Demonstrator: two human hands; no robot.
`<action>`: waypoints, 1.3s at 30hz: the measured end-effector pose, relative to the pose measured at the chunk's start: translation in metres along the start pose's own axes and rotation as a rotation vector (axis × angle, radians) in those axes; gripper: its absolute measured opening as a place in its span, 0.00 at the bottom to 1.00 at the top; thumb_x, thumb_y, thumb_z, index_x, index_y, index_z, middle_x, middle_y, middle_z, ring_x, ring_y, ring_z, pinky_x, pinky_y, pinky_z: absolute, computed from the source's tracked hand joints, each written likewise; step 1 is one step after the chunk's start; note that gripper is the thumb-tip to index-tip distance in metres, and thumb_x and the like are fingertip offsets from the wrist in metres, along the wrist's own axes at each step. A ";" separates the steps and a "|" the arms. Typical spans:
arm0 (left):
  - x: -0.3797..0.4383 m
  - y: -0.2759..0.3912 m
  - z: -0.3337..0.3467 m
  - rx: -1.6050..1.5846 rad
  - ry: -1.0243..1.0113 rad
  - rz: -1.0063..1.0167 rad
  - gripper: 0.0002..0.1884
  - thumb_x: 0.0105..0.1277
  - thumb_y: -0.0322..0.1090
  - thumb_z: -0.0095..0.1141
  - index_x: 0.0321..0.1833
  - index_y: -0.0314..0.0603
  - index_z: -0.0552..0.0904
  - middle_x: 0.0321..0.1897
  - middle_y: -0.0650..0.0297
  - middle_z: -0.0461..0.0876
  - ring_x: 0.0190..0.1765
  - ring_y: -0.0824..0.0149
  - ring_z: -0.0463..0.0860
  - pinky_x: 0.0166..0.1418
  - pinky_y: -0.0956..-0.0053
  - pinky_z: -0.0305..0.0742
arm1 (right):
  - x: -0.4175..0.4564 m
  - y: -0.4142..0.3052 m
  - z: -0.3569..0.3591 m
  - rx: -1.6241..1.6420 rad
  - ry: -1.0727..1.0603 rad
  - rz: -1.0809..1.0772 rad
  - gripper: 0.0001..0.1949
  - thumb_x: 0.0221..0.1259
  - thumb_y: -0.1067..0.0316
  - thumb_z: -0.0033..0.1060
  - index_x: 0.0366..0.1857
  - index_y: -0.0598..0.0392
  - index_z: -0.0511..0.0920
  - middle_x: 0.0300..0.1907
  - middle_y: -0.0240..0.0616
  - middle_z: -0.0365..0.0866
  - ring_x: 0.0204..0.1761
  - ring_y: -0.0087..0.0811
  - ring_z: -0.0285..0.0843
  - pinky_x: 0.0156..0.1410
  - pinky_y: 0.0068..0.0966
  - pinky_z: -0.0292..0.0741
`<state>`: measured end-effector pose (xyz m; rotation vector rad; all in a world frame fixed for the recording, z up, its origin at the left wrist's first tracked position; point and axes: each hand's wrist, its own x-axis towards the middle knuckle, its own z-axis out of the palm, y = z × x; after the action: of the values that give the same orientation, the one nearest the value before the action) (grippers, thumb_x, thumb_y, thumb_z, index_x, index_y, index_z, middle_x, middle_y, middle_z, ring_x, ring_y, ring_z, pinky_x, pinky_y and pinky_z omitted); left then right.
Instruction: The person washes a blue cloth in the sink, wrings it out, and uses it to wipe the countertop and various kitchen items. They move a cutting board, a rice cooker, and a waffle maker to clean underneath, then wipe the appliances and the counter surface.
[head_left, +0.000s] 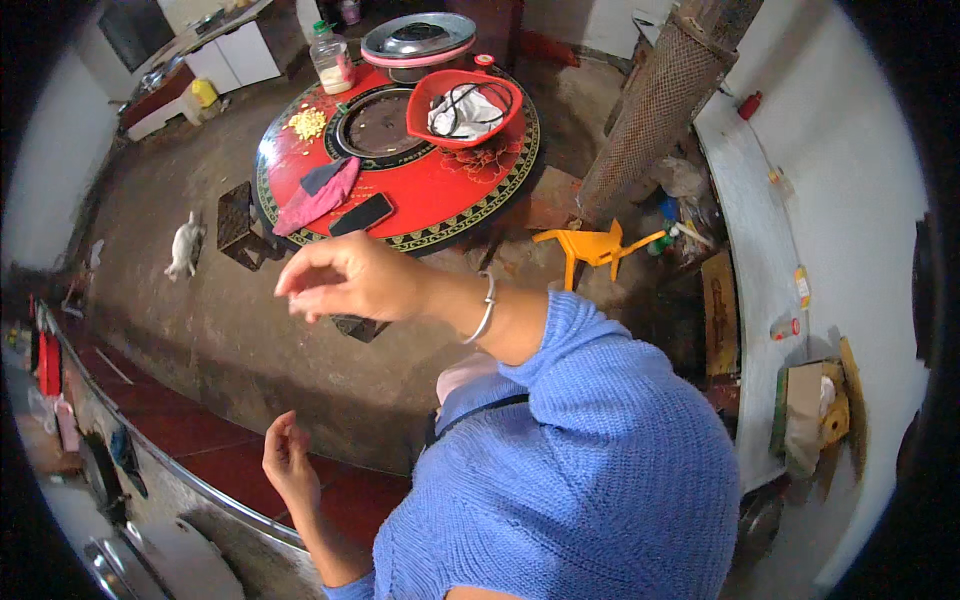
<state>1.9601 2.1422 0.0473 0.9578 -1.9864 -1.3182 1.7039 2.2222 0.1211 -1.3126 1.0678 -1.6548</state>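
Observation:
My right hand (352, 279), with a silvery bangle at the wrist, is raised before the near edge of a round red table (427, 202). Its fingers are curled with a gap between them, and I see nothing held. Lower down, my left hand (289, 454) is half curled and apparently empty, over a dark red floor strip. A black phone (362, 214) and a pink and grey cloth (322, 196) lie on the table, beyond my right hand. Pale yellow pieces (307, 124) are heaped farther back, near a red basin (465, 135) holding white material and a black cord.
A dark stool (238, 225) stands beside the table, with a white cat (185, 246) on the floor farther left. A yellow plastic stool (592, 246) stands near a mesh-wrapped post (649, 112). A metal-edged counter (180, 472) runs along the lower left.

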 end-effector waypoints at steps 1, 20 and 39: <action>0.008 -0.005 -0.005 0.006 -0.026 0.010 0.07 0.62 0.24 0.48 0.42 0.35 0.76 0.28 0.70 0.71 0.30 0.79 0.69 0.35 0.86 0.66 | 0.003 0.007 -0.003 0.016 0.038 0.010 0.08 0.56 0.73 0.53 0.39 0.61 0.74 0.32 0.34 0.77 0.33 0.21 0.75 0.40 0.17 0.73; 0.084 -0.054 -0.153 -0.103 0.660 -0.425 0.10 0.61 0.31 0.51 0.44 0.37 0.77 0.34 0.66 0.79 0.33 0.77 0.75 0.35 0.83 0.70 | 0.269 0.152 0.058 0.112 -0.194 0.189 0.09 0.57 0.71 0.52 0.39 0.63 0.75 0.32 0.39 0.79 0.33 0.26 0.77 0.40 0.22 0.74; 0.001 -0.121 -0.302 -0.482 1.323 -0.384 0.15 0.62 0.40 0.51 0.49 0.40 0.73 0.35 0.63 0.77 0.33 0.73 0.77 0.33 0.81 0.72 | 0.377 0.242 0.341 0.097 -0.971 0.401 0.10 0.57 0.70 0.53 0.41 0.59 0.75 0.34 0.38 0.79 0.34 0.24 0.77 0.39 0.19 0.74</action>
<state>2.2233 1.9503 0.0420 1.4352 -0.4796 -0.8259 1.9818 1.7356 0.0706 -1.4579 0.5738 -0.6054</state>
